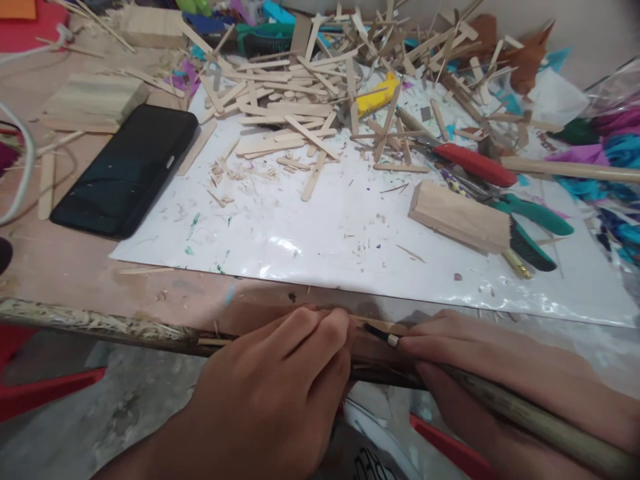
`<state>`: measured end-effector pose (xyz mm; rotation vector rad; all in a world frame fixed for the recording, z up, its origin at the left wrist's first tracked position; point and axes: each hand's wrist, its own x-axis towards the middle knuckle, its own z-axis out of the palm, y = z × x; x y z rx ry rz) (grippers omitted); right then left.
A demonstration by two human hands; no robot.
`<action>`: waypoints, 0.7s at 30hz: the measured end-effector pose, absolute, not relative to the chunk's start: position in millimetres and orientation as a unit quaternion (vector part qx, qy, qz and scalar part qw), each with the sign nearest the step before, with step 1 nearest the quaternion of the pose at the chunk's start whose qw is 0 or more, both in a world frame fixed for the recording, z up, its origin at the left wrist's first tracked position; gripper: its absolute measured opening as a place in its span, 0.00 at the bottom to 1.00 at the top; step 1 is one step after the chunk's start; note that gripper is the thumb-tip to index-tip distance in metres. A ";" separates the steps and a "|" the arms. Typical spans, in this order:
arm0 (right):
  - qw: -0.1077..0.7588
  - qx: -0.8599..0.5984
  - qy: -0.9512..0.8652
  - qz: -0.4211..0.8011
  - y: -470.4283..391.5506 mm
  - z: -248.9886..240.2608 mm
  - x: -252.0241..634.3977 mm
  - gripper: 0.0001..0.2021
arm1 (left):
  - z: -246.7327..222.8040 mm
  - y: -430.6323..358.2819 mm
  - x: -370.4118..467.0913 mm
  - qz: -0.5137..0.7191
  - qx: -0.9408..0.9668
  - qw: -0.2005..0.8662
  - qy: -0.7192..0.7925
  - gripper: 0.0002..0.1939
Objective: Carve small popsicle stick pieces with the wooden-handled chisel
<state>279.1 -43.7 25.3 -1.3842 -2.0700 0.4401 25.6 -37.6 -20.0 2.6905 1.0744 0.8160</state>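
At the table's near edge, my left hand (295,360) is closed, its fingers curled down over a flat wooden craft stick (387,326). Part of that stick shows between my hands; the rest is under my fingers. My right hand (480,360) grips a carving tool (520,403) with a long wooden handle, a pale metal collar and a dark, narrow tip. The tip rests at the stick, close to my left fingertips. Another thin strip of wood (215,342) sticks out to the left of my left hand.
White paper (320,233) with shavings covers the table. Craft sticks (295,87) lie heaped at the back. A phone (127,170) is at left. A wood block (460,217), green-handled pliers (535,217) and a red-handled cutter (475,165) lie at right. Red chair parts (55,393) show below.
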 end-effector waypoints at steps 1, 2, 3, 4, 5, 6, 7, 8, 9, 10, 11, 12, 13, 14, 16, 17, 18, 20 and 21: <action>0.305 -0.530 -0.775 0.159 -44.1 24.4 276.0 0.12 | -20.2 -37.4 25.8 0.268 0.892 0.066 0.358 0.13; 0.309 -0.536 -0.771 0.152 -44.7 23.0 272.7 0.10 | -20.2 -37.3 25.8 0.265 0.893 0.065 0.359 0.14; 0.310 -0.538 -0.770 0.148 -45.2 21.3 269.7 0.08 | -20.1 -37.4 25.6 0.265 0.894 0.063 0.356 0.14; 0.308 -0.540 -0.769 0.145 -45.6 19.7 267.2 0.09 | -19.9 -37.7 25.3 0.266 0.893 0.064 0.357 0.14; 0.307 -0.542 -0.769 0.146 -45.7 18.3 265.5 0.09 | -19.7 -38.2 25.0 0.268 0.892 0.065 0.357 0.14; 0.307 -0.543 -0.768 0.147 -45.5 17.3 265.0 0.09 | -19.4 -38.6 24.6 0.270 0.892 0.066 0.356 0.14; 0.306 -0.545 -0.767 0.148 -45.0 16.9 265.6 0.09 | -19.1 -39.1 24.2 0.271 0.892 0.067 0.356 0.14; 0.306 -0.546 -0.765 0.148 -44.3 17.0 267.4 0.09 | -18.7 -39.6 23.9 0.268 0.892 0.068 0.358 0.14; 0.307 -0.548 -0.764 0.148 -43.6 17.7 270.2 0.09 | -18.3 -39.9 23.6 0.266 0.891 0.067 0.361 0.14; 0.307 -0.550 -0.762 0.148 -42.8 18.7 273.7 0.09 | -17.9 -40.0 23.4 0.265 0.891 0.067 0.362 0.14; 0.308 -0.552 -0.761 0.149 -42.1 19.8 277.5 0.08 | -17.5 -40.0 23.3 0.264 0.892 0.066 0.361 0.13; 0.307 -0.551 -0.761 0.152 -41.5 21.0 281.1 0.07 | -17.2 -39.9 23.4 0.265 0.891 0.066 0.363 0.13; 0.303 -0.547 -0.764 0.162 -41.1 22.0 283.9 0.06 | -17.0 -39.6 23.5 0.268 0.890 0.067 0.363 0.13; 0.302 -0.543 -0.764 0.173 -41.0 22.6 285.5 0.06 | -16.8 -39.2 23.6 0.270 0.889 0.067 0.362 0.13; 0.314 -0.543 -0.754 0.195 -41.5 22.7 284.1 0.11 | -16.9 -38.3 23.9 0.270 0.889 0.068 0.363 0.14; 0.327 -0.548 -0.744 0.199 -42.0 22.3 281.3 0.12 | -17.1 -37.9 23.9 0.268 0.890 0.066 0.362 0.14; 0.342 -0.558 -0.730 0.196 -42.7 21.6 277.5 0.13 | -17.4 -37.6 23.7 0.264 0.892 0.067 0.362 0.14; 0.361 -0.578 -0.706 0.196 -44.2 20.4 269.4 0.12 | -18.0 -37.2 23.0 0.261 0.893 0.068 0.359 0.13; 0.358 -0.583 -0.701 0.203 -44.9 20.1 266.2 0.12 | -18.2 -37.2 22.6 0.262 0.894 0.068 0.357 0.13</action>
